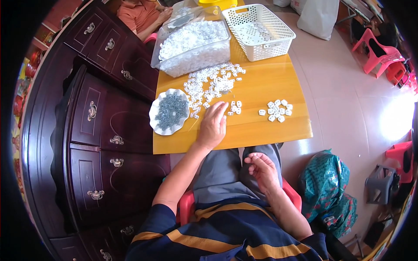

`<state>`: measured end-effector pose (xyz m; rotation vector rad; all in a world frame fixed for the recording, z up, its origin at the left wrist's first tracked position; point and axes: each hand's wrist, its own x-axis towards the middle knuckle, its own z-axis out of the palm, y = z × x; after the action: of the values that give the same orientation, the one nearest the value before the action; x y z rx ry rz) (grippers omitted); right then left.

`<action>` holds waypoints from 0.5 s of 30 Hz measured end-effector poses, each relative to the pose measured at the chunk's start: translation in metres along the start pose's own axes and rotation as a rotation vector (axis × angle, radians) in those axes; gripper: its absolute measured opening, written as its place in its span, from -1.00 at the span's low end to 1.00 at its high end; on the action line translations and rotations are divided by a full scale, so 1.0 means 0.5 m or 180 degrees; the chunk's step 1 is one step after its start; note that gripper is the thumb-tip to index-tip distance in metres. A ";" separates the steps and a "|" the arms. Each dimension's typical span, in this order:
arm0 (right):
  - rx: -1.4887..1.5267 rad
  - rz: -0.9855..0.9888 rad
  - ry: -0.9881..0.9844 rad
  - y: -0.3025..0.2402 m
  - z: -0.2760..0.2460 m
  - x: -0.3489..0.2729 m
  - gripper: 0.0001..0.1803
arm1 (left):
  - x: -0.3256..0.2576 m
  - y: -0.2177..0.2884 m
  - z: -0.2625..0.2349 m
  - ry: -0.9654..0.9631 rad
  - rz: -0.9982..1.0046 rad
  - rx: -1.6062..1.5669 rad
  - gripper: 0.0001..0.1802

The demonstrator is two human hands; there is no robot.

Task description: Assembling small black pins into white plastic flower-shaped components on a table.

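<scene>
In the head view the left hand lies palm down on the yellow wooden table, its fingers stretched forward and close together, the tips touching the near edge of the scattered heap of small white plastic pieces. Just left of it sits a white scalloped dish of small grey metal parts. A smaller cluster of white pieces lies to its right, beyond them a clear plastic tub of white pieces and an empty white lattice basket; the right hand rests on the lap, palm up, fingers loosely curled, holding nothing.
</scene>
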<state>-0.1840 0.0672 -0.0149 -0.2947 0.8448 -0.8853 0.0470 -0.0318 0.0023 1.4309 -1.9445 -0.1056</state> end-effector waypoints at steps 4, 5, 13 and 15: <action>0.0049 0.0004 -0.0033 0.007 -0.004 0.005 -0.86 | 0.019 -0.017 0.002 0.0021 0.0056 0.0288 -0.55; -0.0046 -0.0023 -0.0028 0.009 -0.007 0.008 -0.85 | 0.029 -0.018 0.002 -0.0045 0.0063 0.0359 -0.53; -0.0423 -0.0042 0.0060 0.033 -0.030 0.022 -0.85 | 0.076 -0.030 0.011 -0.0425 0.0224 0.0838 -0.54; -0.0685 -0.0022 0.0196 0.036 -0.031 0.024 -0.84 | 0.077 -0.033 0.011 -0.0423 0.0180 0.0872 -0.55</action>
<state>-0.1816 0.0709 -0.0412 -0.4600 0.9991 -0.8140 0.0518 -0.0731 0.0093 1.5754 -2.1722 0.0981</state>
